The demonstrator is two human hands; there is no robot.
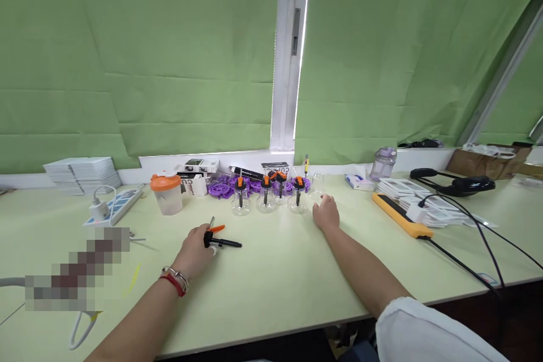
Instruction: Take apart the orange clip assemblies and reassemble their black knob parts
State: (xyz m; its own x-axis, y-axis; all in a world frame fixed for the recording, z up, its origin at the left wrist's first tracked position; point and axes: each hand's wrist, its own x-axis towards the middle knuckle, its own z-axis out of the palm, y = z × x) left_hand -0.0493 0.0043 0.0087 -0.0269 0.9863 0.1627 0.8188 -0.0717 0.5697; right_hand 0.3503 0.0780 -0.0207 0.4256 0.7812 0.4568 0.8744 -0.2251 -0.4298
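Observation:
My left hand point(195, 249) rests on the pale green table point(280, 271) and grips a small black pump part with an orange lever point(219, 239). My right hand point(326, 212) reaches forward with its fingers around a clear glass cup point(316, 185) at the right end of a row. Three clear cups with orange and black pump tops point(266, 195) stand in that row to its left. Purple plastic pieces point(220, 188) lie behind them.
An orange-lidded container point(167, 193) stands at the left, near a power strip with a charger point(112, 207). Stacks of white leaflets point(82, 174) sit at the far left and at the right point(409, 191). A yellow power strip point(401, 215), black cables point(470, 226) and a bottle point(383, 163) lie to the right.

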